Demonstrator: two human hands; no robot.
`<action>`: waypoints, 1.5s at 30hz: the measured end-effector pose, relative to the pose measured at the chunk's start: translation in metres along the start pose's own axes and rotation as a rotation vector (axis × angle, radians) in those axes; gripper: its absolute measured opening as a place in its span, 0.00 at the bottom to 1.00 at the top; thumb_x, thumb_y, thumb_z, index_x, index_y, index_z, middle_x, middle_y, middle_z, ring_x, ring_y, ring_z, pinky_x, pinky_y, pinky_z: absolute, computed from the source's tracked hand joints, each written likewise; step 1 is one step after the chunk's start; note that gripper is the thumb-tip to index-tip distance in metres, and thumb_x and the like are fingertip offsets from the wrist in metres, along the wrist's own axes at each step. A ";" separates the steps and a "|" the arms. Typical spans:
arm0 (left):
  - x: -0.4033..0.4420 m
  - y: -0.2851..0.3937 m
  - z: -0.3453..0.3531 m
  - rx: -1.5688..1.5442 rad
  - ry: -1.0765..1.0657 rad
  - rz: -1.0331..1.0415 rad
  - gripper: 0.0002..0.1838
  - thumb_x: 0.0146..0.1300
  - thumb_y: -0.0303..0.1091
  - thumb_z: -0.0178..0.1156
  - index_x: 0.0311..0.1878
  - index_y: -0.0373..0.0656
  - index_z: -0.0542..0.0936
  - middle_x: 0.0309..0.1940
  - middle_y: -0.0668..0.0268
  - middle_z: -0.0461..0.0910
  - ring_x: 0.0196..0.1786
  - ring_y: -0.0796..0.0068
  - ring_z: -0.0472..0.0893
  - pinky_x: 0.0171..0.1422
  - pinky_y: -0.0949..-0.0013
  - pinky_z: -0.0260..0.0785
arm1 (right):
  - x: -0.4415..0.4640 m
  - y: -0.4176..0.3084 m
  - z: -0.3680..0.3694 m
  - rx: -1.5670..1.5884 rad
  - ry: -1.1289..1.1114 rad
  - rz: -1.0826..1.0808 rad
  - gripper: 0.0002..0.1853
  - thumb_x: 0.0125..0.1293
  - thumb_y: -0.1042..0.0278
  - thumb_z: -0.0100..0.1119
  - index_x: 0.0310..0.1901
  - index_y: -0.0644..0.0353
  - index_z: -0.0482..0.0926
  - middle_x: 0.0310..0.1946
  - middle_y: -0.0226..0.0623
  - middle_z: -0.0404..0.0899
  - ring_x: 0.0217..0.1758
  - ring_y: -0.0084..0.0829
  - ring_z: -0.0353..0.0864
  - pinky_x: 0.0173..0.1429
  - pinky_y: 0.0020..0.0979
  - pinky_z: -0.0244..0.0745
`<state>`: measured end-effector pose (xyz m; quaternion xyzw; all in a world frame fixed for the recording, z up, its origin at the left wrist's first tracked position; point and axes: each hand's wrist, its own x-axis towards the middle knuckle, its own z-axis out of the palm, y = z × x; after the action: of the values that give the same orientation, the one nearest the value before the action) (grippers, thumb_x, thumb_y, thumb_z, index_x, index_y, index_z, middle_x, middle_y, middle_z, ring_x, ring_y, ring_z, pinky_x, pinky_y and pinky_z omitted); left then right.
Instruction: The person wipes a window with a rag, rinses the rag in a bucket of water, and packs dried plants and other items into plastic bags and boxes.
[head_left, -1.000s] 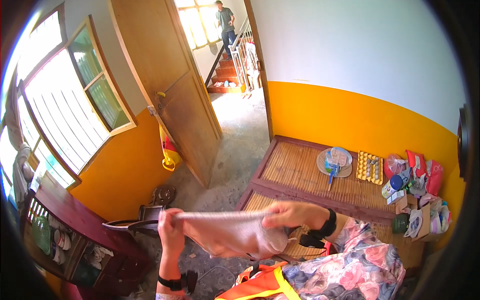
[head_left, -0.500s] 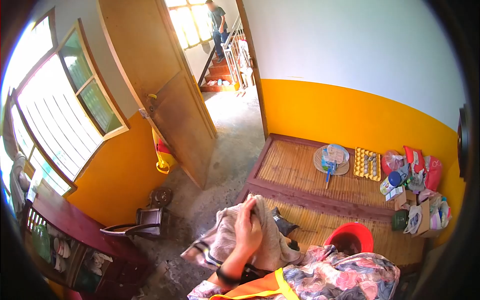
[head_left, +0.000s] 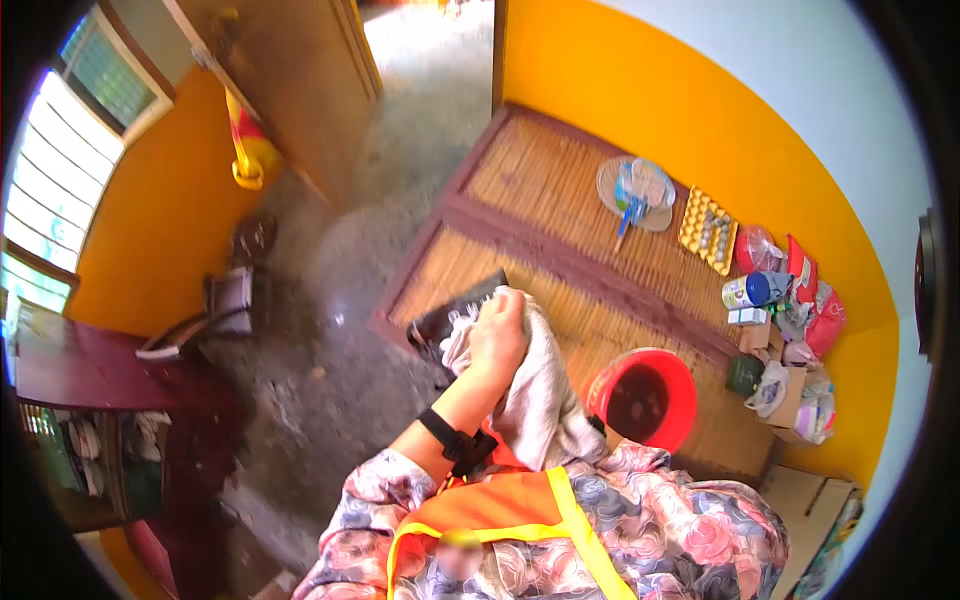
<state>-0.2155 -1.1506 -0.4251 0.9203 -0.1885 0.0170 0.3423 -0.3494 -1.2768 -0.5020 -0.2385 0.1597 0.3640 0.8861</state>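
My left hand [head_left: 497,335] is closed round the upper part of a light grey-pink cloth [head_left: 545,400], with its fingers bent over the bunched fabric. The cloth hangs down in front of my orange apron. My right hand is hidden behind or under the cloth; only its wrist [head_left: 612,436] with a dark band shows at the cloth's right edge. Just beyond the cloth, a black item [head_left: 440,320] lies on the near corner of the bamboo-topped platform [head_left: 560,250]. To the right stands a red bucket [head_left: 682,400] with dark liquid in it.
An egg tray [head_left: 700,245] and a round fan-like item [head_left: 655,217] lie on the platform, with bags, a blue-lidded can [head_left: 745,290] and boxes at its right end. A small chair [head_left: 232,300] and a dark red cabinet [head_left: 110,370] stand left. The door [head_left: 300,110] is open.
The view has tilted down and the person on the stairs has left it. The cloth, stretched between both hands at first, is now bunched and hanging. More of the red bucket shows.
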 end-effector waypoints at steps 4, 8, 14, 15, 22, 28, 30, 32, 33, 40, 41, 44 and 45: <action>-0.030 -0.003 0.042 -0.163 -0.306 0.217 0.26 0.52 0.25 0.48 0.57 0.34 0.63 0.42 0.50 0.71 0.49 0.54 0.70 0.56 0.58 0.62 | -0.002 -0.003 -0.032 0.006 0.140 0.006 0.30 0.57 0.45 0.50 0.54 0.57 0.62 0.48 0.38 0.65 0.49 0.32 0.65 0.56 0.32 0.59; -0.034 -0.050 0.056 -0.538 -0.338 -0.012 0.22 0.46 0.22 0.59 0.49 0.43 0.73 0.46 0.56 0.73 0.51 0.59 0.72 0.53 0.66 0.66 | 0.012 -0.018 -0.069 -0.052 0.277 0.014 0.30 0.56 0.46 0.52 0.54 0.56 0.61 0.49 0.38 0.63 0.50 0.33 0.63 0.57 0.32 0.57; -0.061 -0.269 0.135 -0.629 0.068 -1.172 0.43 0.45 0.40 0.68 0.61 0.34 0.55 0.60 0.50 0.60 0.62 0.62 0.61 0.63 0.65 0.56 | 0.071 -0.042 -0.130 -0.247 0.390 0.116 0.29 0.55 0.47 0.54 0.55 0.54 0.60 0.51 0.39 0.61 0.52 0.35 0.61 0.59 0.33 0.55; -0.067 -0.287 0.145 -0.723 0.122 -1.280 0.51 0.44 0.44 0.69 0.64 0.34 0.49 0.63 0.49 0.54 0.66 0.61 0.56 0.67 0.63 0.49 | 0.088 -0.045 -0.141 -0.289 0.386 0.144 0.29 0.55 0.48 0.54 0.55 0.54 0.60 0.51 0.39 0.60 0.52 0.35 0.61 0.59 0.33 0.55; -0.059 -0.346 0.213 -1.016 0.171 -1.313 0.55 0.42 0.50 0.70 0.66 0.39 0.47 0.62 0.52 0.57 0.62 0.60 0.62 0.64 0.57 0.53 | 0.257 -0.040 -0.226 -0.613 0.052 0.467 0.30 0.54 0.50 0.56 0.55 0.51 0.59 0.53 0.39 0.58 0.54 0.37 0.58 0.62 0.33 0.52; -0.063 -0.316 0.250 -1.239 -0.148 -1.639 0.16 0.56 0.26 0.56 0.49 0.35 0.72 0.43 0.58 0.77 0.44 0.63 0.77 0.50 0.61 0.71 | 0.320 -0.005 -0.228 -2.002 1.024 -0.186 0.25 0.50 0.51 0.57 0.53 0.32 0.69 0.59 0.32 0.57 0.63 0.43 0.51 0.57 0.57 0.46; -0.071 -0.311 0.240 -1.400 0.030 -1.400 0.15 0.56 0.25 0.55 0.48 0.36 0.73 0.43 0.60 0.76 0.43 0.64 0.77 0.49 0.62 0.71 | 0.327 -0.013 -0.260 -2.111 1.119 -0.371 0.20 0.49 0.57 0.55 0.47 0.39 0.73 0.53 0.28 0.65 0.56 0.40 0.59 0.54 0.49 0.52; -0.072 -0.307 0.236 -1.425 0.055 -1.457 0.15 0.57 0.25 0.56 0.49 0.36 0.73 0.44 0.60 0.76 0.44 0.65 0.77 0.49 0.62 0.71 | 0.328 -0.034 -0.289 -2.105 1.194 -0.643 0.17 0.51 0.62 0.54 0.45 0.46 0.74 0.47 0.32 0.69 0.51 0.41 0.64 0.51 0.45 0.57; -0.071 -0.304 0.235 -1.465 0.096 -1.485 0.15 0.57 0.25 0.56 0.49 0.36 0.72 0.45 0.60 0.75 0.44 0.65 0.76 0.49 0.62 0.71 | 0.327 -0.058 -0.297 -2.048 1.229 -0.773 0.15 0.52 0.64 0.53 0.44 0.49 0.74 0.44 0.36 0.71 0.48 0.42 0.68 0.49 0.42 0.61; -0.101 -0.323 0.243 -1.191 -0.011 -1.352 0.19 0.60 0.29 0.55 0.55 0.42 0.68 0.52 0.65 0.71 0.52 0.68 0.71 0.55 0.64 0.65 | 0.277 -0.121 -0.243 -0.557 0.952 -0.541 0.21 0.68 0.57 0.42 0.55 0.63 0.66 0.50 0.35 0.72 0.52 0.26 0.71 0.55 0.28 0.66; -0.104 -0.331 0.245 -1.040 -0.081 -1.266 0.21 0.60 0.30 0.55 0.57 0.42 0.67 0.53 0.65 0.69 0.53 0.69 0.70 0.55 0.65 0.65 | 0.264 -0.110 -0.222 -0.516 0.789 -0.575 0.21 0.68 0.57 0.41 0.55 0.63 0.66 0.50 0.36 0.72 0.52 0.25 0.70 0.56 0.29 0.66; -0.084 -0.320 0.229 -1.000 -0.210 -1.134 0.24 0.59 0.34 0.56 0.58 0.41 0.65 0.54 0.65 0.67 0.53 0.73 0.68 0.54 0.67 0.64 | 0.249 -0.063 -0.132 -0.744 0.495 -0.674 0.25 0.58 0.58 0.57 0.54 0.60 0.67 0.52 0.38 0.68 0.56 0.34 0.67 0.60 0.39 0.60; -0.072 -0.307 0.215 -1.038 -0.243 -0.966 0.22 0.60 0.33 0.55 0.57 0.40 0.65 0.53 0.63 0.67 0.53 0.73 0.67 0.53 0.67 0.65 | 0.248 -0.060 -0.109 -1.448 0.553 -0.688 0.25 0.53 0.50 0.60 0.49 0.56 0.73 0.51 0.40 0.67 0.55 0.38 0.64 0.59 0.40 0.56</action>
<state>-0.1932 -1.0500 -0.7925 0.6150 0.2189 -0.3308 0.6815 -0.1483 -1.2320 -0.6873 -0.8626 0.0166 0.0153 0.5053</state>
